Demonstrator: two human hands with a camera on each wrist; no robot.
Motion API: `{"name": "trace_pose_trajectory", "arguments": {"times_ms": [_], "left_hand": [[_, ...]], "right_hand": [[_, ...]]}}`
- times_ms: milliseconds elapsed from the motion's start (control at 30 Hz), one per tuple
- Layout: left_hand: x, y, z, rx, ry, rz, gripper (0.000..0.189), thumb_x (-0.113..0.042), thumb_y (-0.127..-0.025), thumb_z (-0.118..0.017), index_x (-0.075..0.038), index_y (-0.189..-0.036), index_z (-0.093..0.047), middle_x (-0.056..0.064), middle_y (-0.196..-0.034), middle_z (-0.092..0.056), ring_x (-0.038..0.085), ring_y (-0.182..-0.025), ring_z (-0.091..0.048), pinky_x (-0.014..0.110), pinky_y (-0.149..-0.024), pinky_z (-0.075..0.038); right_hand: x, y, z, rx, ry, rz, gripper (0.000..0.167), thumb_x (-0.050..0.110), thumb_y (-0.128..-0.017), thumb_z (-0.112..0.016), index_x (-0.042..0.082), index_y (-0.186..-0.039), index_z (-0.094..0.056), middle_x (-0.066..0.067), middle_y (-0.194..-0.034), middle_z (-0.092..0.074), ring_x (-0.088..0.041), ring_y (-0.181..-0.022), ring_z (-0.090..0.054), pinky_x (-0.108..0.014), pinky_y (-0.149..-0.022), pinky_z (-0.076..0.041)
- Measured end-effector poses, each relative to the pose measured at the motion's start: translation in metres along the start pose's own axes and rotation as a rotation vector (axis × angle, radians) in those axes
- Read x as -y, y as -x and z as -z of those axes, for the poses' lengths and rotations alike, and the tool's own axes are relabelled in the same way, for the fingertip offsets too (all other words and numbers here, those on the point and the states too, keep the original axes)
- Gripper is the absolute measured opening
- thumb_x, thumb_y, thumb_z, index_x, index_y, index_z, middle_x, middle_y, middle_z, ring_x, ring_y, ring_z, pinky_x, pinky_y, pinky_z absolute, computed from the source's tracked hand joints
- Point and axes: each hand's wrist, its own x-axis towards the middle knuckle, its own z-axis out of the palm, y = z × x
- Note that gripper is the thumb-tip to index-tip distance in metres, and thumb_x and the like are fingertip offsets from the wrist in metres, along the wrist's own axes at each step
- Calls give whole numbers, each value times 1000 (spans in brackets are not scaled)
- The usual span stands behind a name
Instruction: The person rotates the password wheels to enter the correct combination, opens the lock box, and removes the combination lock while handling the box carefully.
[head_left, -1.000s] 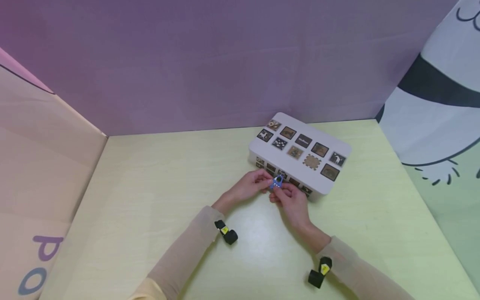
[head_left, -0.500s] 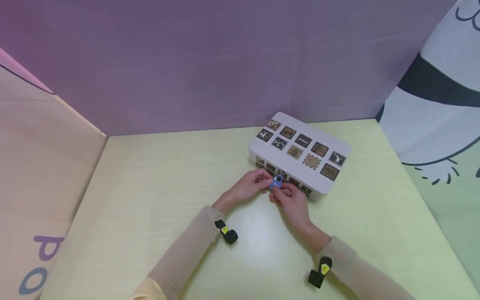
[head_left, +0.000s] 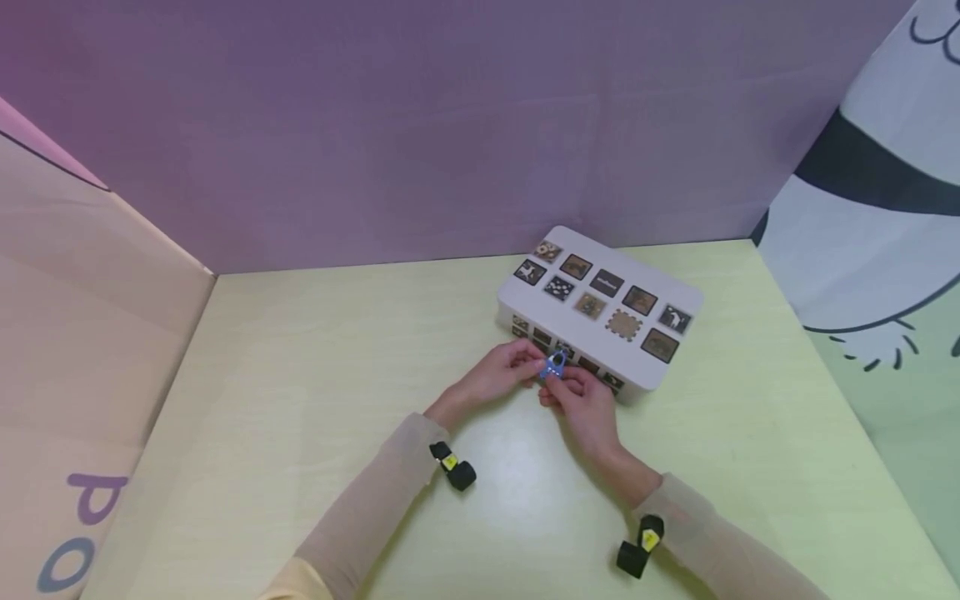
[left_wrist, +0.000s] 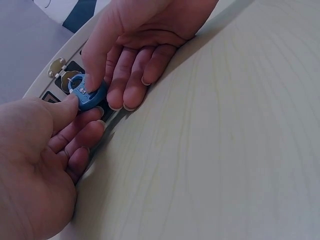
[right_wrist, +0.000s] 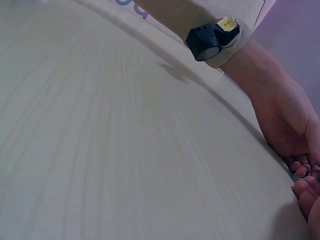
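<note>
A small blue combination padlock (head_left: 553,366) is at the front side of the white box (head_left: 637,367), between both hands. My left hand (head_left: 495,372) pinches its left side between thumb and fingers. From the right, my right hand (head_left: 588,411) pinches it too, thumb on the lock's face. In the left wrist view the padlock (left_wrist: 90,98) shows a small white number window, and its shackle overlaps the brass hasp (left_wrist: 64,79) on the box. The right wrist view catches only a sliver of the lock, with the left hand (right_wrist: 287,115) beyond.
The box lid bears rows of dark and brown square pictures. It stands angled on a pale wood table (head_left: 315,375), near the purple back wall (head_left: 375,133). Printed panels rise at left and right. Each wrist carries a black camera (head_left: 459,472) on a strap.
</note>
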Motion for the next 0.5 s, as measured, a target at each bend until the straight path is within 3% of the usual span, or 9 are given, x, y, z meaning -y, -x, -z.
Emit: {"name": "trace_pose_trajectory", "arguments": {"times_ms": [500], "left_hand": [[-1, 1, -1, -5, -25, 2, 15, -16, -106, -59, -6, -115, -65, 6, -104, -70, 14, -91, -65, 28, -85, -58]], "right_hand": [[0, 0, 1, 1, -16, -12, 26, 6, -101, -63, -9, -122, -60, -12, -92, -75, -10, -75, -72, -23, -77, -61]]}}
